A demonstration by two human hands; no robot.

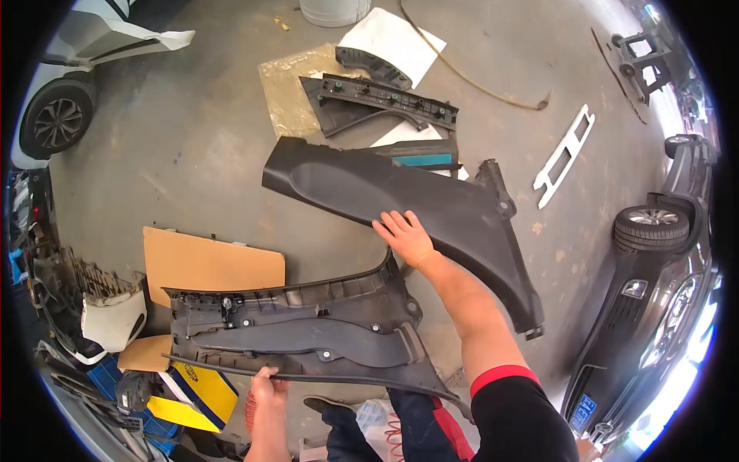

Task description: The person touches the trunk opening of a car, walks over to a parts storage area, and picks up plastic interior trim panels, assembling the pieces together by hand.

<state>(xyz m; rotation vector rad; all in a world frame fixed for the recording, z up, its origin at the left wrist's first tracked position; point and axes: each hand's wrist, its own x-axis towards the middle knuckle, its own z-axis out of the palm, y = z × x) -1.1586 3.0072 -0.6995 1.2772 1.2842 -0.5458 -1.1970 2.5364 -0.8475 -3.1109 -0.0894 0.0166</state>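
My left hand [267, 391] is closed around the near edge of a black plastic car trim panel [262, 339]. This panel shows its ribbed inner side, with a long air duct [308, 336] fastened along it by several screws. Farther out, my right hand [406, 237] lies with fingers stretched out on the lower edge of a second black trim panel [354, 181], whose smooth outer face is up. The fingertips touch its surface without wrapping around it. Whether my right thumb is under the edge cannot be seen clearly.
Beyond the second panel lie more black trim pieces [389, 96], clear plastic wrap [289, 85] and a white bucket [335, 9]. Cardboard [212, 266] and a yellow-blue box [204, 393] lie at left. A white frame piece [566, 158] and a dark car [639, 323] are at right.
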